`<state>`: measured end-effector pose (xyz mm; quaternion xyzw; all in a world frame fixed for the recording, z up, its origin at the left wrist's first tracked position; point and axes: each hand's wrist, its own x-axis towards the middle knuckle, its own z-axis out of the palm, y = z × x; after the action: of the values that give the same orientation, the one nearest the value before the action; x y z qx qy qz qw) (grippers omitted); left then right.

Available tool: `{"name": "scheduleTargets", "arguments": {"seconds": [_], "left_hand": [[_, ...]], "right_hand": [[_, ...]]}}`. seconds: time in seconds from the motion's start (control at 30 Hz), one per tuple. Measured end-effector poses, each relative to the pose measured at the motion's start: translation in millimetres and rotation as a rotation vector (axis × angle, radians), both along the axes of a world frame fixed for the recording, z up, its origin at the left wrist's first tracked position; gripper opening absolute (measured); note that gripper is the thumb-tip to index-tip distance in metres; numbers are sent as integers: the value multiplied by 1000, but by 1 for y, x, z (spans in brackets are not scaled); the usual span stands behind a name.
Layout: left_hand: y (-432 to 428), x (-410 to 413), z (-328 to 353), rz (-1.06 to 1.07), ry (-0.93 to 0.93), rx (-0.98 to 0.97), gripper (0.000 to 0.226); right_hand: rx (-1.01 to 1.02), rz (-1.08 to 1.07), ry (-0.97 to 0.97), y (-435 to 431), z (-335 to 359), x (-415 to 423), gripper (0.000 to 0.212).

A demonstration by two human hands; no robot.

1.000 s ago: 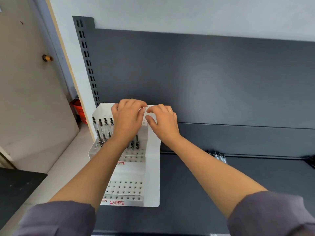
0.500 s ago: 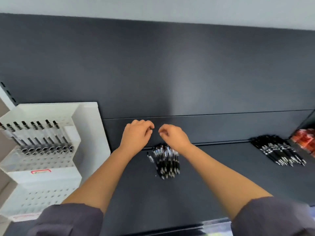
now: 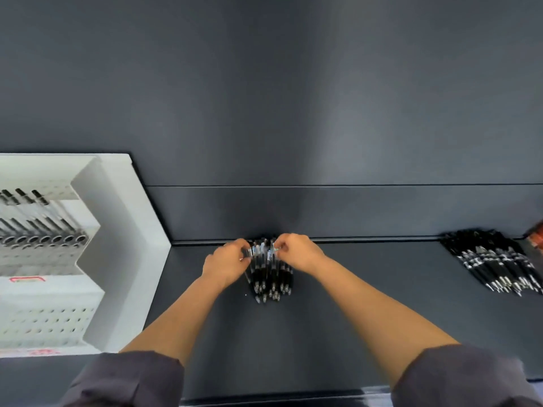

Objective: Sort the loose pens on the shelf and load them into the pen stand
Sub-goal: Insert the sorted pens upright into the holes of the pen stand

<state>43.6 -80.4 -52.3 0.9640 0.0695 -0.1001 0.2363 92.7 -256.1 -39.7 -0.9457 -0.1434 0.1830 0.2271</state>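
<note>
2 grey sleeves (image 3: 123, 377) sit nearest the camera, and bare forearms run from them across the dark shelf (image 3: 323, 333). Between the forearms a pile of pens (image 3: 270, 280) lies flat on the shelf, tips toward the person. The left hand (image 3: 227, 264) and right hand (image 3: 296, 252) meet at the pile's far end. The fingers of each hand curl round pens there, so both hands grip pens; blur hides how many each holds. Well to the left of the grip stands the white stand (image 3: 117, 230), with a row (image 3: 38, 227) of pens in its upper tier and open holes in the lower tiers. Well to the right of the grip lies a 2nd pile (image 3: 496, 265), with a red thing (image 3: 536, 237) just past it at the frame edge. Behind the hands rises the dark back panel (image 3: 293, 113).
</note>
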Motion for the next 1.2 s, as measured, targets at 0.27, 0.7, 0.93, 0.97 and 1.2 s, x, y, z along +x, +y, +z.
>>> {"name": "scheduleTargets", "arguments": {"seconds": [0.27, 0.7, 0.93, 0.97, 1.2], "left_hand": [[18, 34, -30, 52, 127, -29, 51], [25, 42, -55, 53, 30, -55, 42], [30, 41, -49, 10, 25, -392, 33], [31, 40, -47, 7, 13, -449, 31], [38, 18, -23, 148, -41, -828, 22]], "right_hand": [[-147, -99, -117, 34, -21, 24, 35], [-215, -273, -154, 64, -36, 25, 32], [78, -375, -70, 62, -23, 22, 22], [104, -376, -49, 62, -21, 21, 21], [389, -297, -6, 64, -9, 4, 16]]}}
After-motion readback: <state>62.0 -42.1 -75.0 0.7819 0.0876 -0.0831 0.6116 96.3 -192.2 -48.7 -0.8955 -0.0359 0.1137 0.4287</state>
